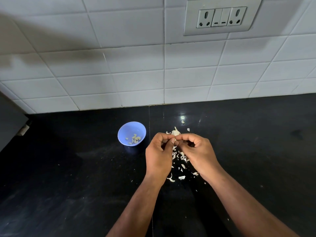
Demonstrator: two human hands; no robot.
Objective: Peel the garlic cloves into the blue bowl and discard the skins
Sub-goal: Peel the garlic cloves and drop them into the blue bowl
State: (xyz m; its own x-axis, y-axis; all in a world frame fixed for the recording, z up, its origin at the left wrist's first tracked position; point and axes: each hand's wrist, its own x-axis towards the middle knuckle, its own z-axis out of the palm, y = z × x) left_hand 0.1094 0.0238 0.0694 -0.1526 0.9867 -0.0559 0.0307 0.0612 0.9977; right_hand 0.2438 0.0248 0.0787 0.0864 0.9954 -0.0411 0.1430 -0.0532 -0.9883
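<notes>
A small blue bowl (125, 129) stands on the black counter and holds several peeled cloves (135, 139). To its right, my left hand (159, 154) and my right hand (196, 151) meet fingertip to fingertip and pinch a small garlic clove (175, 139) between them; the clove is mostly hidden by the fingers. Just behind the hands lies the rest of the garlic bulb (175, 132). White skin flakes (179, 155) are scattered on the counter under and between the hands.
The black counter (77, 168) runs back to a white tiled wall with a socket panel (222, 17). More skin bits (183, 122) lie behind the bulb. A dark object's edge (12, 120) stands at the far left.
</notes>
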